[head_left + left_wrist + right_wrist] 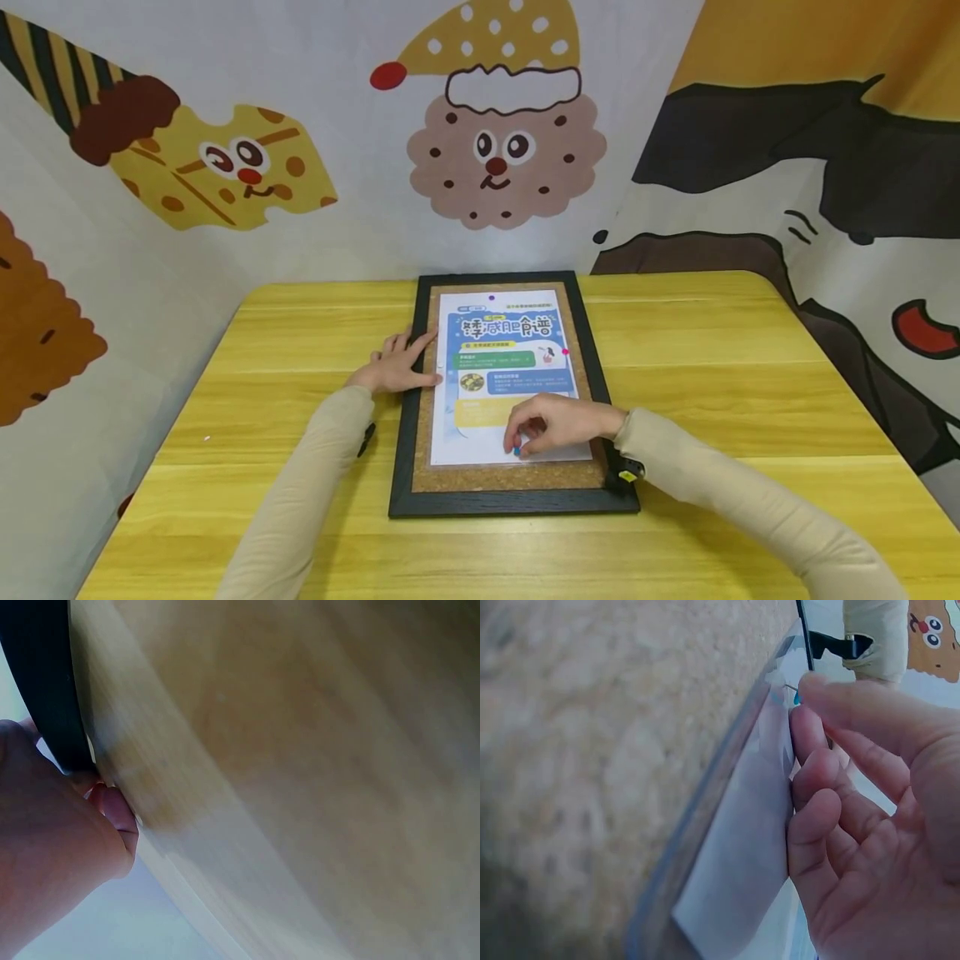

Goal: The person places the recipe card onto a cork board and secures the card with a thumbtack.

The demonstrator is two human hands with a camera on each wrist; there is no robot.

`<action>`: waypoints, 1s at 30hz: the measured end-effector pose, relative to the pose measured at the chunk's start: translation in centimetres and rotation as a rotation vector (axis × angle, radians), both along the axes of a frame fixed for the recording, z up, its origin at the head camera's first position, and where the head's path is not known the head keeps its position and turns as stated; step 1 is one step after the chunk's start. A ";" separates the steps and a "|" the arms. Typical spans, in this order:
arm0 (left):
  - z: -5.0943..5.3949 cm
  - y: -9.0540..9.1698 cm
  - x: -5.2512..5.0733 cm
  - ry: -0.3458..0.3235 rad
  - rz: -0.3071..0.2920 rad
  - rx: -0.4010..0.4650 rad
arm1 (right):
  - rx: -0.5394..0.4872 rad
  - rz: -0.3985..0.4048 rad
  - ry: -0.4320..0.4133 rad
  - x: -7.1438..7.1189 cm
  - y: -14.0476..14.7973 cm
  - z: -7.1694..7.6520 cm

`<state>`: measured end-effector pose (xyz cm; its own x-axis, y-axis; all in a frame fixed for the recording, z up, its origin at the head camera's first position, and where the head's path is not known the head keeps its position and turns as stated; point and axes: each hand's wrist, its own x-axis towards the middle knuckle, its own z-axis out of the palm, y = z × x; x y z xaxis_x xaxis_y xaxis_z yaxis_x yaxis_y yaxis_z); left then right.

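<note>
A cork board (480, 480) in a black frame (517, 503) lies on the table, with a printed poster sheet (480, 447) on it. Between thumb and index finger, my right hand (558, 420) pinches a blue push pin (517, 451) over the sheet's lower part. The right wrist view shows the pin's thin metal point (790, 688) towards the sheet. My left hand (393, 367) rests across the frame's left side, thumb and index finger extended onto the board. Its other fingers are bent beside the frame in the left wrist view. A purple pin (491, 297) and a magenta pin (566, 352) sit at the sheet's top and right edges.
The yellow wooden table (300, 333) extends around the board. Behind it hangs a white cloth (360, 242) with cartoon prints. A tiny pale speck (207, 437) lies on the table at left. A dark wrist device (628, 472) hangs under the right wrist.
</note>
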<state>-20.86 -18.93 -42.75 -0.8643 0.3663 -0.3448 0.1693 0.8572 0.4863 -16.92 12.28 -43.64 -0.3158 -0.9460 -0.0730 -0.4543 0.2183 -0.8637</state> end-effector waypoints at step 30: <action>-0.4 -0.1 -0.2 0.005 -0.006 -0.012 | 0.023 -0.041 -0.040 0.0 -0.9 0.3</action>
